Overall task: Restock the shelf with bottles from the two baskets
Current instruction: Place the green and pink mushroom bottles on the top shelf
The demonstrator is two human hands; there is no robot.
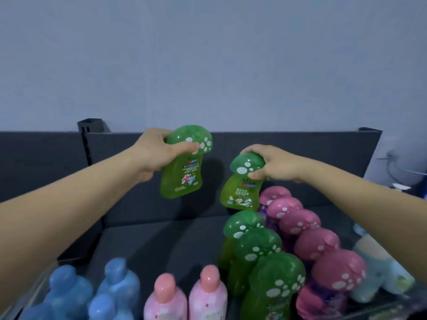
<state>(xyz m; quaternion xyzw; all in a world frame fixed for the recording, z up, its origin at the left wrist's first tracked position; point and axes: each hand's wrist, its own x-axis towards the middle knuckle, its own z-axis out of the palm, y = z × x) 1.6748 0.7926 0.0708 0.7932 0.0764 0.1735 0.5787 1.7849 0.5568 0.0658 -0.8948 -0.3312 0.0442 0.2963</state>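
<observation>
Green bottles [181, 179] above the dark shelf [161, 236], left hand [154, 155] round one, right hand [275, 165] round another

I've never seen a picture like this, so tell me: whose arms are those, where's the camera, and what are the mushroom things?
No machine here: those are a person's two arms. The camera sits on the person's head, so you see what they see. The left hand holds a green mushroom-capped bottle in the air. The right hand has its grip on the cap of a second green bottle, behind a row of green bottles. On the dark shelf also stand pink mushroom bottles, blue bottles and pale pink bottles.
</observation>
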